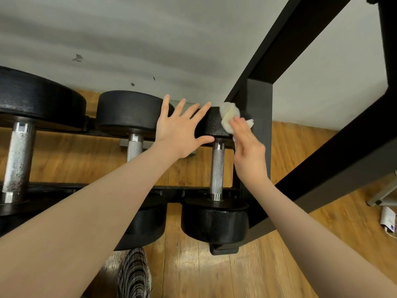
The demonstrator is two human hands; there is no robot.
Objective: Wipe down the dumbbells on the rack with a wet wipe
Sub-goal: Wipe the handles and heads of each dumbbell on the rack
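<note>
While left hand (179, 134) braces, right hand (247, 147) presses crumpled wipe (228, 117) — pebbled dumbbell (211, 123).

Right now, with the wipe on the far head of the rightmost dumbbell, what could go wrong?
1. The left hand only lies flat with spread fingers against the far head; hard rubbing might roll the dumbbell on the rack.
2. The right hand works close beside the black post; knuckles could knock it.
3. The wipe is bunched up, so it may miss parts of the head.
</note>
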